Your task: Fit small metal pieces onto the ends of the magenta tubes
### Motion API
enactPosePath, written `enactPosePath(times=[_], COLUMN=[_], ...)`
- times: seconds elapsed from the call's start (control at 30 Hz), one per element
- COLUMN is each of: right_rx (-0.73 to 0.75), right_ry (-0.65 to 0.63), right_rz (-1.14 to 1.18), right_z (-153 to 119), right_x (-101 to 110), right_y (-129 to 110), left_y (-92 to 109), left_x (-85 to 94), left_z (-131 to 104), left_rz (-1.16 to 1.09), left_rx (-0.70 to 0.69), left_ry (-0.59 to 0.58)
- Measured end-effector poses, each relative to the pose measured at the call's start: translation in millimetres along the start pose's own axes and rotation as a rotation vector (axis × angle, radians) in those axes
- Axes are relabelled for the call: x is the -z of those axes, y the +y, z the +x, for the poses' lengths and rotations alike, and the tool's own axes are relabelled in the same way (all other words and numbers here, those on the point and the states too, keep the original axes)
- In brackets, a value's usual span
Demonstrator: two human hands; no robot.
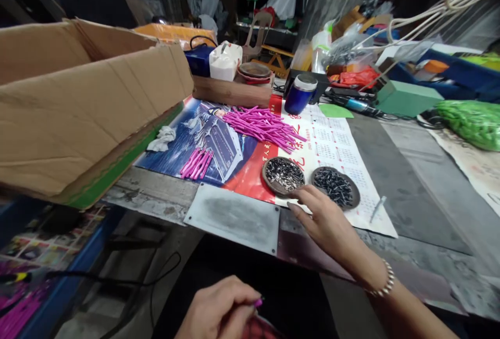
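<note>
The step in hand looks like reaching for small metal pieces (pixel 282 175) in the round dish (pixel 267 185), right of the grey plate (pixel 234 217); taking one would call for a fine pinch. The right hand (pixel 324 219) arches palm-down beside the plate, its grip apart. Nearer the body than the plate, the left hand's (pixel 219 305) grip is clamped on a pink stick (pixel 258 303).

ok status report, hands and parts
Left hand pinching pink piece, partly hidden. Right hand open by near rim of silvery-parts bowl. Nothing seen blocking that hand.
</note>
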State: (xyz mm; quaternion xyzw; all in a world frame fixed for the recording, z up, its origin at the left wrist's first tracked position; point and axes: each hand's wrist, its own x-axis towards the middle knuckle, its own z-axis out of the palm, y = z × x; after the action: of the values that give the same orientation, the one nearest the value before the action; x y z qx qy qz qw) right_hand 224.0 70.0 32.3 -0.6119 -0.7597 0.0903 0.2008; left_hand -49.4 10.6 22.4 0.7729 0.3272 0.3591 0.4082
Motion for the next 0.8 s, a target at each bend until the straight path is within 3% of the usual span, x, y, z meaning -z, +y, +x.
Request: enactPosePath(times=[0.17, 0.33, 0.63, 0.8], right_rx=[0.033, 0.030, -0.016, -0.002], right_ry=[-0.108, -0.198, -0.177, -0.099], right_rz=[-0.093, -0.121, -0.099, -0.056], right_z=[35, 53, 52, 43], right_x=[-9, -14, -14, -7], right_y=[8, 4, 7, -2], left_y=[-7, -11, -17, -21], left_x=[3.7, 4.7, 0.5, -9.8], left_z=[4, 7, 4, -8], left_rz=[-0.014, -0.040, -0.135, -0.335], left_rx=[0.061, 0.073, 0.136, 0.320], left_ry=[0.036, 0.020, -0.006, 0.056])
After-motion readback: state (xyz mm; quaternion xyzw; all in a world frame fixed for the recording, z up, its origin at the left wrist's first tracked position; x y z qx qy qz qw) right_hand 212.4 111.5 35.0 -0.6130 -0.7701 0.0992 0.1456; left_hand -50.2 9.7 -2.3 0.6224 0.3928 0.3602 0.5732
